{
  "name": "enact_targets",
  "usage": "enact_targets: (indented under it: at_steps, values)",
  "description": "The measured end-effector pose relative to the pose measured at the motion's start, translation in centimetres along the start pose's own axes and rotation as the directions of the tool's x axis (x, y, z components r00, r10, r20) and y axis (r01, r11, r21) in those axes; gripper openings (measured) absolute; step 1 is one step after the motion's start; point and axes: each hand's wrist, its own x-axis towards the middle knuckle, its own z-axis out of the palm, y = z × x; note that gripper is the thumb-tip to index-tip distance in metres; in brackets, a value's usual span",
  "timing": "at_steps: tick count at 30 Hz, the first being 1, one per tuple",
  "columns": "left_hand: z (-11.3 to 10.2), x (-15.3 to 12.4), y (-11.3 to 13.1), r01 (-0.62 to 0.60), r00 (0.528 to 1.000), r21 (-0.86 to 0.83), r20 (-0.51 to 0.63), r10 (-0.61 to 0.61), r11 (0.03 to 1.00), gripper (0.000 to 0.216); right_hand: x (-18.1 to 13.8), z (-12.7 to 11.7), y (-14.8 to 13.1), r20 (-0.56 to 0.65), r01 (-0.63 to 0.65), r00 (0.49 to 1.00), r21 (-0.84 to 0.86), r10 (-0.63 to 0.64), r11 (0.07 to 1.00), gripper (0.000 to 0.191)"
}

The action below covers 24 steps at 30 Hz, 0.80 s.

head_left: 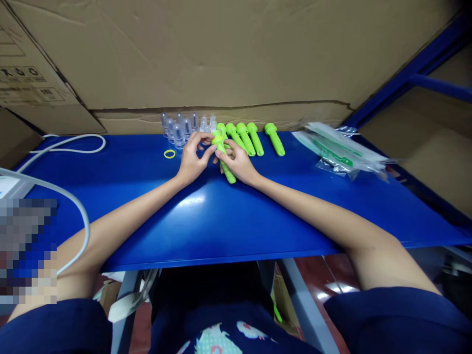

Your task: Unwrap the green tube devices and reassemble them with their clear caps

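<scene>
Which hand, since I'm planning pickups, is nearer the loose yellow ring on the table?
Left. The left hand is to the right of the yellow ring, at the head of the green torch; the right hand is farther right, beyond the left, around the torch's body.

Left grip (192, 160): some fingers partly lost behind the held green handle (229, 174). Right grip (241, 162): thumb covers the handle's middle; curled fingers partly hidden beneath. Yellow band (217, 139) at the handle's head perhaps a separate ring, too soft to be sure. Next green handle (221, 127) in the row mostly masked. Clear cups (179, 136) overlap; rear ones part-hidden, contents too small to tell. Lettering on plastic bags (334, 150) unreadable. Left edge: pixel blocks (25, 236) obscure whatever lies there; white cable (83, 211) and white box (16, 189) cut off. Both sleeves (398, 319) (59, 327) cropped below.
</scene>
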Motion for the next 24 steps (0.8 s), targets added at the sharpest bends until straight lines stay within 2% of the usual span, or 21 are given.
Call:
enact_targets:
  at_steps: [3, 7, 12, 19, 24]
  values:
    - [0.3, -0.1, -0.3, 0.029, 0.999, -0.052, -0.034, -0.031, 0.998, 0.037, -0.3, 0.0, -0.3, 0.03, 0.023, 0.999, -0.026, -0.022, 0.999, 0.059]
    - [0.4, -0.1, -0.3, 0.054, 0.998, -0.093, -0.012, -0.056, 0.994, 0.038, -0.6, -0.1, -0.6, 0.056, 0.037, 0.998, -0.066, -0.033, 0.997, 0.058]
    - [0.0, 0.1, 0.4, 0.019, 0.999, -0.059, -0.025, -0.021, 0.998, 0.035, -0.5, -0.2, -0.5, 0.101, -0.02, 0.995, -0.051, 0.025, 0.999, 0.057]
    - [-0.3, 0.3, 1.1, 0.052, 0.998, -0.007, -0.023, -0.052, 0.999, 0.033, -0.3, 0.0, -0.4, 0.098, 0.002, 0.995, -0.101, 0.008, 0.995, 0.05]
    - [-0.2, 0.2, 1.6, 0.021, 1.0, 0.009, 0.015, -0.021, 1.0, 0.039, -0.4, 0.0, -0.6, 0.089, 0.01, 0.996, -0.113, 0.0, 0.994, 0.049]
